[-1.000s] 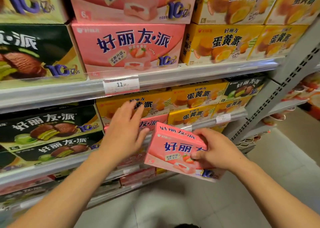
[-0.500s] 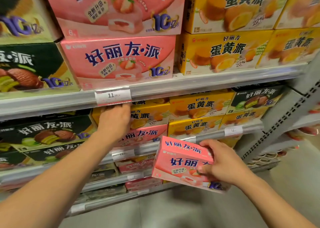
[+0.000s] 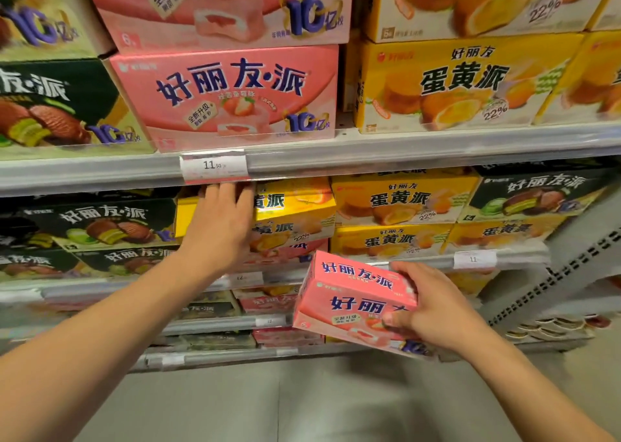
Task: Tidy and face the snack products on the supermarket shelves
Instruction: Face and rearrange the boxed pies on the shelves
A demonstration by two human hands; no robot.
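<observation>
Pink snack box [image 3: 356, 302] in front of the lower shelves, my right hand [image 3: 433, 310] pinching its right end | my left hand [image 3: 218, 226] flat on a tilted yellow box [image 3: 295, 203], fingertips hidden under the price tag [image 3: 214, 166] | lower shelves blurred, unreadable.

Two hands at the pie-box shelves

The left hand [image 3: 220, 226] lies flat-fingered on a tilted yellow box [image 3: 295, 203] atop a stack under the upper shelf rail [image 3: 403, 154], just below the price tag [image 3: 213, 166]. The right hand [image 3: 433, 307] grips a pink strawberry box [image 3: 349, 302] off the shelf, thumb across its front. Larger pink boxes [image 3: 232, 95] and dark green boxes [image 3: 100, 226] sit nearby.
</observation>
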